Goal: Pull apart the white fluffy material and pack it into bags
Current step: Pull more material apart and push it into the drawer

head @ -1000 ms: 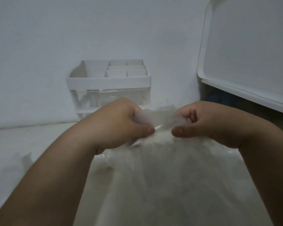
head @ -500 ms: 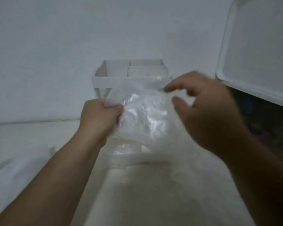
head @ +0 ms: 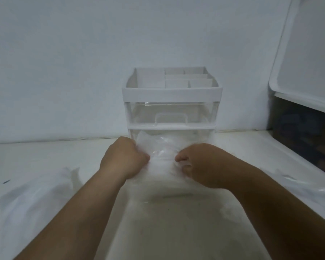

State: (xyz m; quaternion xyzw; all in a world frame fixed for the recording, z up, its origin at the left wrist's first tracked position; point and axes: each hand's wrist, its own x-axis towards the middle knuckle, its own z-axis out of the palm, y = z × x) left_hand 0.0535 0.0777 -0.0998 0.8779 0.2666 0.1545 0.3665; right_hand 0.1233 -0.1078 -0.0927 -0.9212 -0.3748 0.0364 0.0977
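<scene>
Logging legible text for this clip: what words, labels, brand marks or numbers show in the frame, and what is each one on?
No text can be read in this frame.
White drawer organiser: no label or mark visible.
Clear plastic bag, gripped by the left hand and the right hand: no print visible.
Dark panel at right: faint bluish shapes, too blurred to read.

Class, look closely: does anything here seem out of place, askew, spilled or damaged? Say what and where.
Nothing spilled or broken. The organizer has its lower drawer apparently pulled far out toward the person; crumpled plastic lies loose at left, and a small dark mark spots the table.
</scene>
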